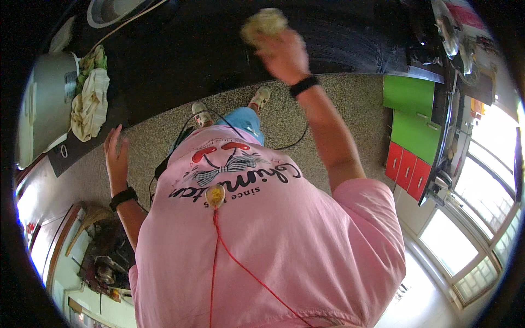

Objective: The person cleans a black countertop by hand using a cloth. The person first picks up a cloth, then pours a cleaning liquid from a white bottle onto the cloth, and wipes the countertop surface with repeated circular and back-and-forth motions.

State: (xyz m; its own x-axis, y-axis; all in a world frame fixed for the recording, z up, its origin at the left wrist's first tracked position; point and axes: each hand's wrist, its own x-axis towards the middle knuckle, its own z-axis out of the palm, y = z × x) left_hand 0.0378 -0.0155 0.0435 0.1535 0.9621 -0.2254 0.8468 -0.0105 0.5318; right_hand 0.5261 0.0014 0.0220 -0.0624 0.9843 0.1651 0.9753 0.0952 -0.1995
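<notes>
My right hand is stretched over the black countertop, its fingers on a crumpled pale yellowish cloth. Both hand and cloth are blurred. Whitish streaks mark the counter surface to the right of the hand. My left hand hangs near the counter's front edge at the left, fingers apart and holding nothing. Just beyond it, a crumpled cream cloth lies on the counter, with a green patterned cloth touching its far end.
A large grey appliance stands at the left beside the cloths. Far left on the counter is a metal basin, with a thin cord near it. Green cabinets and red drawers line the right. A black cable hangs near my legs.
</notes>
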